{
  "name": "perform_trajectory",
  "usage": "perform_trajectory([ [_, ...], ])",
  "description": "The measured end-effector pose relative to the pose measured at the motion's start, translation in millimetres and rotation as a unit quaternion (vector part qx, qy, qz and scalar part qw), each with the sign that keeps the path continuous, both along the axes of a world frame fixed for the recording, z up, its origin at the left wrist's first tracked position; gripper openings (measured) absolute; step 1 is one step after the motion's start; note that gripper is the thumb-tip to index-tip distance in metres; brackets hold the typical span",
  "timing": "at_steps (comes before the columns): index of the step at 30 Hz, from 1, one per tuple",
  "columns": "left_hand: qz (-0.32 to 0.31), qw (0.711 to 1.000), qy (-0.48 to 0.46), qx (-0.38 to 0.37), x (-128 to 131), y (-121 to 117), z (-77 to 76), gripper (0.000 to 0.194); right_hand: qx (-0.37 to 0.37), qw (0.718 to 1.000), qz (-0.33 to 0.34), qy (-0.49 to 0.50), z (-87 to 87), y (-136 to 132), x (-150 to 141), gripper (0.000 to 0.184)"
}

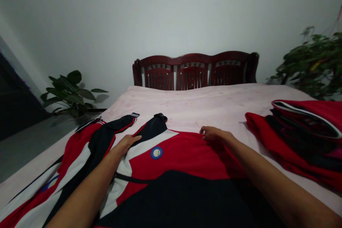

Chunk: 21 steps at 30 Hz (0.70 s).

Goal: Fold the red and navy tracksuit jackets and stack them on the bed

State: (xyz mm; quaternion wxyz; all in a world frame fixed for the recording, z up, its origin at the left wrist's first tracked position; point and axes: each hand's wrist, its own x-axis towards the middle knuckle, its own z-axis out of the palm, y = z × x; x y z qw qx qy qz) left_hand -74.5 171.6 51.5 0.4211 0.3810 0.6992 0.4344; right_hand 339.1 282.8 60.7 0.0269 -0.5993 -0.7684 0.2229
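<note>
A red, white and navy jacket [187, 153] with a round blue badge lies spread on the bed in front of me. My left hand [128, 141] grips its left edge beside the navy sleeve, thumb on top of the cloth. At the jacket's far red edge, my right hand [212, 133] is closed with curled fingers pinching the fabric. The sleeve's dark end points toward the headboard. Close to my left forearm lies a second jacket [77, 156] in matching colours, partly hidden by that arm.
Folded red and dark clothes [294, 142] are piled on the right of the pink bedsheet [213, 103]. A dark wooden headboard [192, 73] stands against the wall. Leafy plants flank the bed, one on the left [72, 92] and another on the right [312, 64].
</note>
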Motion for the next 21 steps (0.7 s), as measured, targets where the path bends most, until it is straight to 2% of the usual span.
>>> perform_trajectory([
  [3,0.01,0.999,-0.038,0.006,2,9,5.9,0.032,0.012,1.0,0.013,-0.012,6.5,-7,1,0.014],
  [5,0.012,0.998,-0.062,0.026,3,11,12.1,0.027,0.055,0.998,0.018,-0.007,13.7,-19,3,0.011],
  [7,0.0,0.995,-0.09,0.046,3,6,19.3,0.025,0.133,0.991,0.023,0.013,19.0,-37,10,0.015],
  [9,-0.017,0.992,-0.114,0.059,0,-5,26.1,0.027,0.24,0.968,0.054,0.043,18.5,-61,21,0.02],
  [12,-0.061,0.987,-0.145,0.046,-8,-29,31.8,0.032,0.36,0.918,0.155,0.063,5.6,-100,40,0.023],
  [15,-0.161,0.976,-0.146,-0.02,-18,-48,32.4,0.043,0.342,0.908,0.24,0.006,-10.9,-130,52,0.027],
  [17,-0.233,0.962,-0.126,-0.062,-24,-55,32.9,0.048,0.312,0.915,0.25,-0.044,-15.8,-139,55,0.027],
  [19,-0.276,0.952,-0.109,-0.073,-28,-56,36.0,0.05,0.309,0.925,0.209,-0.064,-14.1,-140,54,0.026],
  [21,-0.279,0.954,-0.101,-0.054,-30,-54,42.2,0.052,0.317,0.938,0.128,-0.053,-8.5,-137,52,0.025],
])
